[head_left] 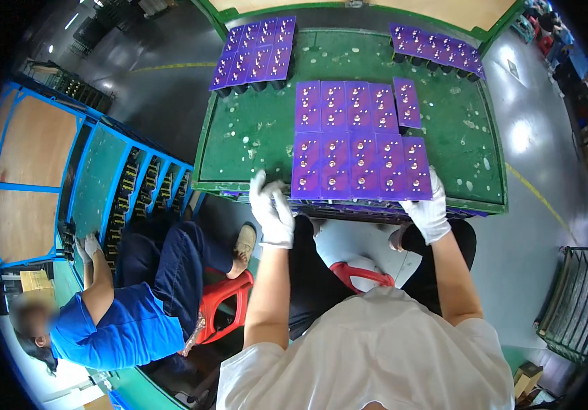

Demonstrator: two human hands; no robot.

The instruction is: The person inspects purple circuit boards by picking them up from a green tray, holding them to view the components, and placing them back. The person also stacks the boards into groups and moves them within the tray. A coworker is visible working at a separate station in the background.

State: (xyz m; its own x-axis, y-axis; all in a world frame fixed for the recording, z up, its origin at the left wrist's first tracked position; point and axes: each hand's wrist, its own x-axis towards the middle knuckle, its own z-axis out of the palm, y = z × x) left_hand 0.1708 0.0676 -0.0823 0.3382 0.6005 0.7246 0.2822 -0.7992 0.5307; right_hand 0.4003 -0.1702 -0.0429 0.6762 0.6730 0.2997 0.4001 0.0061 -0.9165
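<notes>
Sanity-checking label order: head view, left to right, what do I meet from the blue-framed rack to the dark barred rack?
Blue-framed rack → co-worker's red stool → left hand → middle block of purple boards → right hand → dark barred rack.

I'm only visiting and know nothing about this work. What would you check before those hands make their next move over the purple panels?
1. Gloves on both hands: ok, white ones.
2. Left hand free: ok, empty and off the panels, left of the middle group.
3. Right hand at the front right panel: ok, at its near right corner.
4. Right hand's grip firm: cannot tell, the fingers are partly hidden.
5. Front row complete side by side: ok, five panels.
6. Back row lined up: not ok, the back right panel sits slightly farther back than its neighbours.
</notes>
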